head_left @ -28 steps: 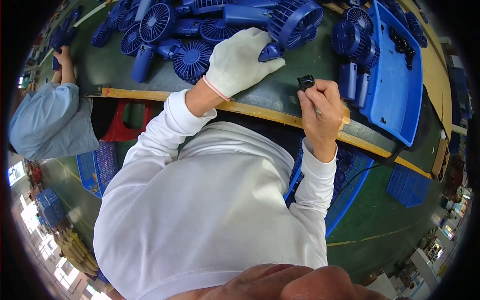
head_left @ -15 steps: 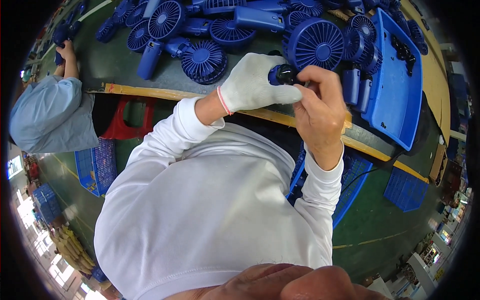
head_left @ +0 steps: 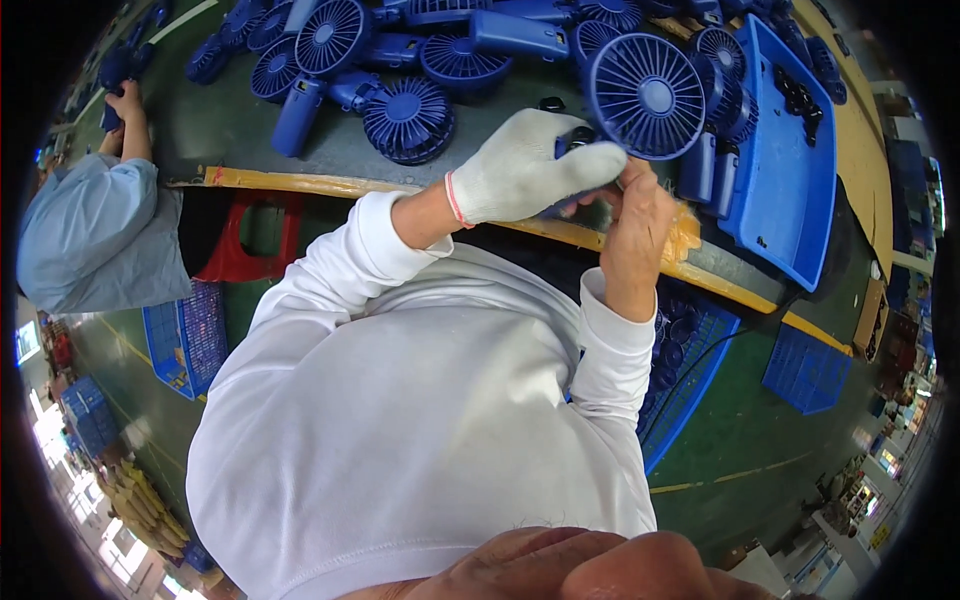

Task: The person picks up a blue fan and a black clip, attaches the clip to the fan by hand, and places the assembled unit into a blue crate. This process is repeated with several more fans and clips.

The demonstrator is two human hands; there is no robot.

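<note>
My left hand (head_left: 535,168), in a white knitted glove with a red cuff edge, is wrapped round a blue handheld fan (head_left: 655,97) at the table's front edge. Most of the handle is hidden by the glove, and a dark glossy part shows above its thumb. The fan's round slatted head faces up, just beyond my fingers. My bare right hand (head_left: 642,225) is closed against the fan from the right, its fingertips partly tucked below the gloved thumb. Whether those fingertips also hold a small part is hidden.
Several blue fans (head_left: 408,120) lie heaped across the green table (head_left: 220,135). A blue tray (head_left: 790,190) with small black parts stands at the right. Below the table edge is a blue crate (head_left: 690,385) holding fan parts. A person in a light blue sleeve (head_left: 95,235) works at the left.
The fan's head has shifted a little right and tipped to face up more. My right hand has dropped from the dark handle end to beneath the gloved thumb.
</note>
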